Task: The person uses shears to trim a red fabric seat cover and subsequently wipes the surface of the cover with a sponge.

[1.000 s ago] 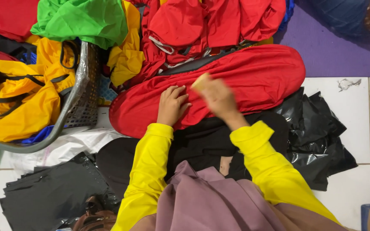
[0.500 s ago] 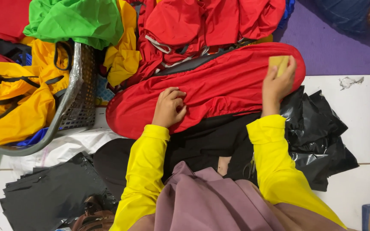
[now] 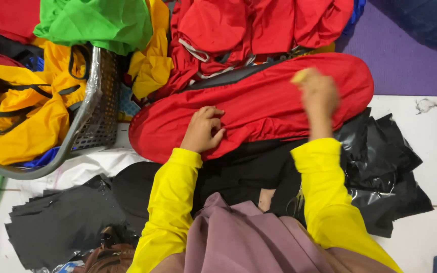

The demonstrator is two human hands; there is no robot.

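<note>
On the tiled floor (image 3: pixel 405 131), spread flat across the lap: long red panel (image 3: pixel 259 108), rounded at both ends, lying over black fabric (image 3: pixel 238 172). Beyond it, heaped red (image 3: pixel 259 25), green (image 3: pixel 97 23) and yellow (image 3: pixel 21 106) cloth, with a mesh basket (image 3: pixel 97 106) at left. Left hand (image 3: pixel 202 130) pressing down, fingers curled and pinching the panel, apparently to keep it taut. Right hand (image 3: pixel 319 96) blurred over the panel's right end, closed round a small yellowish piece (image 3: pixel 299 76), probably chalk.
</note>
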